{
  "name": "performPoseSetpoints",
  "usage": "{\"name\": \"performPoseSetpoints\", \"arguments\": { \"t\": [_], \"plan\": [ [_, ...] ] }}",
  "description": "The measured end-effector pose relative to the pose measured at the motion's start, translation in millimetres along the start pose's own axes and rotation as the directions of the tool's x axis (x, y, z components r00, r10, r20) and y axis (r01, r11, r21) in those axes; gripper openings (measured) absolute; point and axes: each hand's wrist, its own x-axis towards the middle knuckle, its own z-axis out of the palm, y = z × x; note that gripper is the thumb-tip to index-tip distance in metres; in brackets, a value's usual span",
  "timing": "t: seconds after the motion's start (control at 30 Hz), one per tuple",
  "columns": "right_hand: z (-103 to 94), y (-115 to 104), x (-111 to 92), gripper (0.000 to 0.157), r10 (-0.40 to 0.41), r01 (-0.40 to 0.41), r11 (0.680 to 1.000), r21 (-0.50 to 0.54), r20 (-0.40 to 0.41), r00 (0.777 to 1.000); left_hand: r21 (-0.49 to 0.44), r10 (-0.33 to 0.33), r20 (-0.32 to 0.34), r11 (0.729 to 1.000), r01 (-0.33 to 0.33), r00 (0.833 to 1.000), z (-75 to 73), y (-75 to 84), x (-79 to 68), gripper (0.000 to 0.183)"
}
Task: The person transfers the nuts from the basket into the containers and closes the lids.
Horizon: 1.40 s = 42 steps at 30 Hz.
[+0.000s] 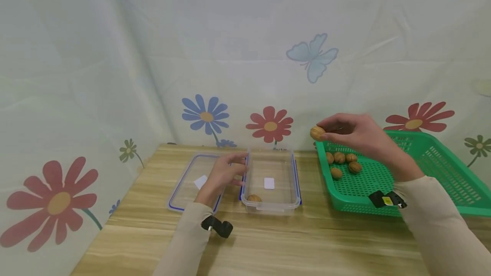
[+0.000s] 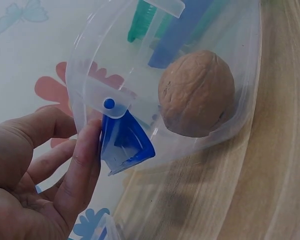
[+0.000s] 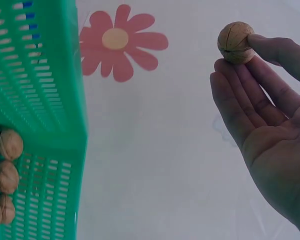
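Above the left rim of the green basket (image 1: 383,208), my right hand (image 1: 356,133) pinches a walnut (image 1: 317,133) between thumb and fingertips. The right wrist view shows the same walnut (image 3: 236,42) at the fingertips. My left hand (image 1: 226,171) is at the left side of a clear plastic box (image 1: 270,208), its fingers loosely bent. In the left wrist view, a finger (image 2: 82,160) lies against the box's blue latch (image 2: 126,142), close to the rim. One walnut (image 1: 254,198) sits inside the box at its near left corner.
Several walnuts (image 1: 339,157) lie at the left end of the basket. A clear lid (image 1: 184,186) with a blue seal lies left of the box, partly behind my left hand. A flowered curtain (image 1: 245,54) stands behind the wooden table (image 1: 276,242).
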Motion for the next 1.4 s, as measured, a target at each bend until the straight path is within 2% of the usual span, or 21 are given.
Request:
{"name": "performPoseSetpoints", "arguments": {
  "t": [0.2, 0.5, 0.9, 1.13, 1.4],
  "plan": [
    [14.6, -7, -3, 0.027, -0.033, 0.032, 0.997, 0.069, 0.003, 0.999, -0.001, 0.001, -0.001, 1.000, -0.001, 1.000, 0.5, 0.6, 0.1, 0.050],
    [40.5, -15, -5, 0.028, -0.003, 0.002, 0.995, 0.103, 0.011, 1.000, 0.015, 0.003, -0.004, 1.000, -0.003, 1.000, 1.0, 1.3, 0.0, 0.050],
    [78.0, -20, -3, 0.029, -0.015, 0.001, 0.972, 0.234, 0.060, 0.998, 0.018, 0.000, -0.009, 1.000, 0.000, 1.000, 0.6, 2.2, -0.6, 0.049],
    [92.7, -17, -2, 0.029, -0.026, 0.008, 0.979, 0.205, 0.087, 0.996, 0.017, 0.003, -0.013, 1.000, -0.003, 1.000, 0.9, 2.3, -1.2, 0.049],
    [108.6, -12, 0, 0.026, -0.056, 0.026, 0.980, 0.195, 0.153, 0.987, 0.033, -0.003, -0.019, 0.999, 0.003, 1.000, 1.5, 1.3, -1.7, 0.049]
  ]
}}
